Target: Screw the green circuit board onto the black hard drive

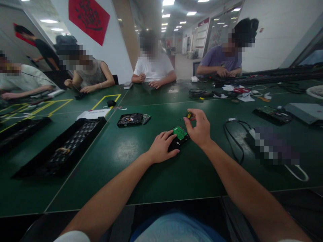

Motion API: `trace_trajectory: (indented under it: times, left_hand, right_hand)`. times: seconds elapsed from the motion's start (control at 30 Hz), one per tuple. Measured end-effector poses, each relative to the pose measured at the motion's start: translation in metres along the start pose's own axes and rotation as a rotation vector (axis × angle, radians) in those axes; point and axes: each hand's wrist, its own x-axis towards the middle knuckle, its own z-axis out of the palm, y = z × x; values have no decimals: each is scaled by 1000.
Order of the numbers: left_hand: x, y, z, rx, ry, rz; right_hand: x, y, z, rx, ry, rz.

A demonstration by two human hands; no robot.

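A black hard drive with a green circuit board on it lies on the green table. Over its left side rests my left hand, fingers spread on the drive and board. My right hand is raised just right of the board, thumb and fingers pinched round a small yellow and black tool, probably a screwdriver, mostly hidden by the fingers. Further left sits a second hard drive, with a loose circuit board against its right end.
Long black trays stand at the left. To the right are a black cable, another drive, a grey box and a blurred object with a white strap. Several people sit across the table, with cables and paper scraps before them.
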Motion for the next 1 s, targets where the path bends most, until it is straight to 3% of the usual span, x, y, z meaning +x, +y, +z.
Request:
trace_trajectory:
  times: [0.33,1.0]
  left_hand:
    - [1,-1,3,11,6,4]
    - [0,-1,2,12,18,9]
  right_hand:
    - [1,-2,-2,-37,65,21]
    - [-1,0,1,21,32,-5]
